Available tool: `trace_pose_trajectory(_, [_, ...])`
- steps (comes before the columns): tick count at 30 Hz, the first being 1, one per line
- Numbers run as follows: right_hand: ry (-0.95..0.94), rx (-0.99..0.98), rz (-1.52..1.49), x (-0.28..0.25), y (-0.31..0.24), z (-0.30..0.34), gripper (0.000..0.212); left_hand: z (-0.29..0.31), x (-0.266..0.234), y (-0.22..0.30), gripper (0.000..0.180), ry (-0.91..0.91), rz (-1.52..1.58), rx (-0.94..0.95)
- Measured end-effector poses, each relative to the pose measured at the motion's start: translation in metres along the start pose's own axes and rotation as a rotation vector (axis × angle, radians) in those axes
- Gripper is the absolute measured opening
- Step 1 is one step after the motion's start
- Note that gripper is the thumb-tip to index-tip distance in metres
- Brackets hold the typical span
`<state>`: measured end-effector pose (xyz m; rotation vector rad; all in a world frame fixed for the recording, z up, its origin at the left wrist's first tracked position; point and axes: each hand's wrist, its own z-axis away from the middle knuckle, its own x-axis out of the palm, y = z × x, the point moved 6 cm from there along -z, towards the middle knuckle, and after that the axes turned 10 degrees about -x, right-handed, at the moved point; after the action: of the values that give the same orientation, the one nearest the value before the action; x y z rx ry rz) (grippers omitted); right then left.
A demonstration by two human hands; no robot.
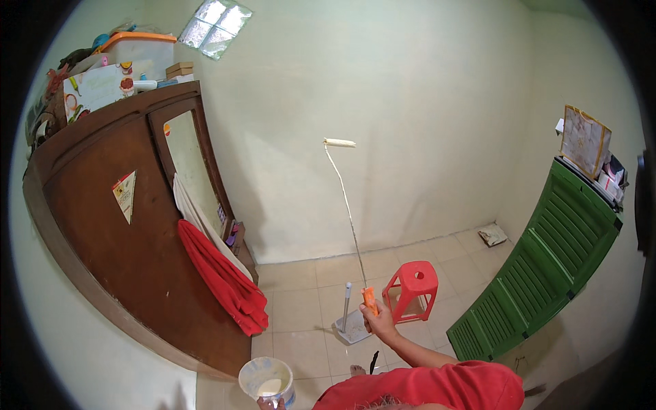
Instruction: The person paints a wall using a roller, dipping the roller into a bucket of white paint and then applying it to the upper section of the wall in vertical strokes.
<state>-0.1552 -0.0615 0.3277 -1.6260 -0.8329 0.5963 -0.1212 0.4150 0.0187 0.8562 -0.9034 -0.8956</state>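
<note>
1. Your right hand [378, 318] was raised in front of you, its fingers wrapped tight around the orange grip [370, 298] of a long-handled paint roller [339, 143].
2. The roller's thin pole [348, 208] ran up and slightly left from your fist, and its pale sleeve lay flat against the cream wall [410, 102], well above the floor.
3. Your left hand [270, 404] showed only at the lower edge, its fingers closed on a small white paint bucket [266, 379]; how they gripped it was mostly cut off.
4. The bucket was upright and held pale paint in its bottom.
5. On the tiled floor [301, 307] just beyond your right hand lay a flat grey tray [353, 331] with a short grey handle [347, 301] standing up from it.
6. A red plastic stool [412, 290] stood just to the right of that tray, near your hand but not touching it.
7. To your left stood a dark brown wooden wardrobe [123, 260] with a mirror in its door; a red cloth [225, 283] and a white cloth [195, 215] hung down its front edge.
8. Boxes and a lidded plastic tub [140, 51] were piled on top of the wardrobe.
9. To your right a green louvred cabinet [547, 273] stood against the side wall with things stacked on it.
10. You wore a red shirt [437, 386], seen at the bottom of the view.
</note>
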Motion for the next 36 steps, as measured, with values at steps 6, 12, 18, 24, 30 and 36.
trace_pose_trajectory(6, [0.063,0.051,-0.022,-0.013,0.003,-0.007,0.019,0.003,0.032,0.016,0.058,-0.058,0.073,-0.034])
trace_pose_trajectory(12, [0.102,0.038,0.009,-0.023,0.008,-0.011,0.017,0.011,0.061,0.035,0.054,-0.022,0.277,-0.466])
trace_pose_trajectory(18, [0.104,0.037,0.004,-0.02,0.013,-0.016,0.018,0.027,0.074,0.074,0.047,-0.054,0.195,-0.315])
trace_pose_trajectory(24, [0.103,0.025,0.007,-0.011,0.023,-0.024,0.019,0.039,0.084,0.09,0.045,-0.119,0.183,-0.184])
trace_pose_trajectory(30, [0.073,0.06,-0.02,-0.001,0.024,-0.03,0.017,0.044,0.083,0.093,0.05,0.016,0.185,-0.318])
trace_pose_trajectory(36, [0.011,0.023,0.001,0.009,0.028,-0.035,0.015,0.037,0.06,0.08,0.061,0.055,0.152,-0.309])
